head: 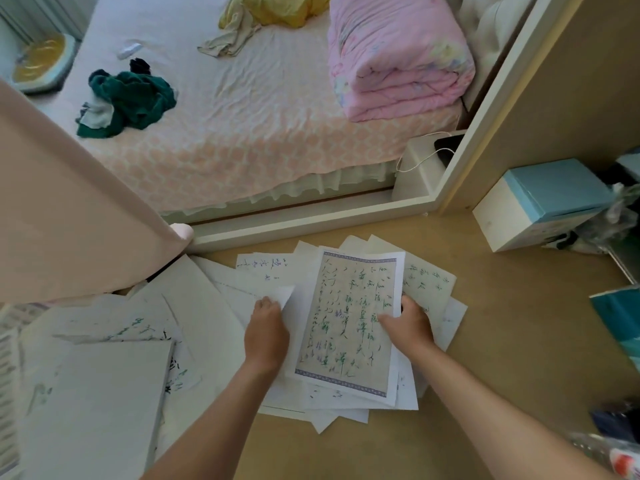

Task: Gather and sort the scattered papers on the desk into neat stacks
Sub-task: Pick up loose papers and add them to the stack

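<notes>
1. Head view, the step in hand: you are in the gathering stage. Your left hand point(266, 329) and right hand point(410, 323) flank a loose pile of papers point(349, 403) lying on the tabletop point(502, 341), in the middle near its far edge.

2. Head view, the grips: your right grip is pressed together on the right edge of the top sheet point(349, 323), thumb lying across its face and the fingers tucked behind. Your left grip is pinching the corner of a blank white sheet point(285, 294) just left of the top sheet, with the fingers curled under.

3. Head view, what is left: the pile is still fanned, with corners sticking out at the far end, the right side and the near end. More scattered papers point(145, 327) lie to the left, overlapping each other, with a large blank white sheet point(97, 403) over them at the near left. I judge the task to be at an early to middle point.

4. Head view, the next move: it calls for drawing both hands inward to square the edges, then lifting and tapping the bundle level before reaching left for the rest. Keep the thin sheets underneath from sliding off the near edge.

5. Head view, writing: the top sheet has a patterned blue border and columns of handwritten characters in green and blue ink, too cursive and small to read. Sheets beyond it carry similar brush strokes, also unreadable. The white and teal box point(540, 206) at the right shows no legible label.
</notes>
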The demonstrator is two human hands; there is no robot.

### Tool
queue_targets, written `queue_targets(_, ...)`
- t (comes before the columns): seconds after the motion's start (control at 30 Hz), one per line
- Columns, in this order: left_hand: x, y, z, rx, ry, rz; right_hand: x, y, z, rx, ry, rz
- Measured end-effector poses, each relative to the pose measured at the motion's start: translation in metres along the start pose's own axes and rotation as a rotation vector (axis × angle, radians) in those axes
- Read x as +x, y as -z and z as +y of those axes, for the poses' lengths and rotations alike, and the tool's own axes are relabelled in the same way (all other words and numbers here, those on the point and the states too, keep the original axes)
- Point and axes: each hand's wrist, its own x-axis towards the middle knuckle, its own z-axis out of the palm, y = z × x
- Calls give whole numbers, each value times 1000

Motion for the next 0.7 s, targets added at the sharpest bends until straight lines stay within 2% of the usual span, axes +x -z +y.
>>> queue_targets(0.07, -6, 18, 11, -219, -71, -36, -2, 2, -1, -7, 2, -44)
queue_targets(0.17, -25, 40, 33, -495, -283, -275, -5, 5, -3, 26, -82, -156)
queue_targets(0.27, -45, 28, 41, -347, -497, -511, -4, 9, 0, 332, -285, -251)
queue_targets(0.33, -55, 17, 40, -272, -550, -624, -6, 14, 1, 563, -361, -270)
queue_targets(0.4, -61, 13, 37, -199, -551, -743, -10, 18, 1, 541, -358, -239)
queue_targets(0.47, -62, 15, 34, -231, -466, -839, -13, 18, 6, 299, -272, -166)
queue_targets(0.53, -54, 27, 33, -462, -254, -791, -13, 14, 12, 162, -225, -63)
queue_targets(0.57, -45, 29, 29, -533, -188, -630, -14, 13, 15, 157, -214, -13)
queue_targets(0.63, -20, 28, 17, -387, -113, -234, -17, 11, 16, 147, -179, 86)
queue_targets(0.67, -7, 26, 9, -283, -41, -140, -19, 10, 16, 128, -170, 141)
queue_targets(0.7, 4, 25, 2, -197, 54, -130, -20, 7, 15, 99, -166, 198)
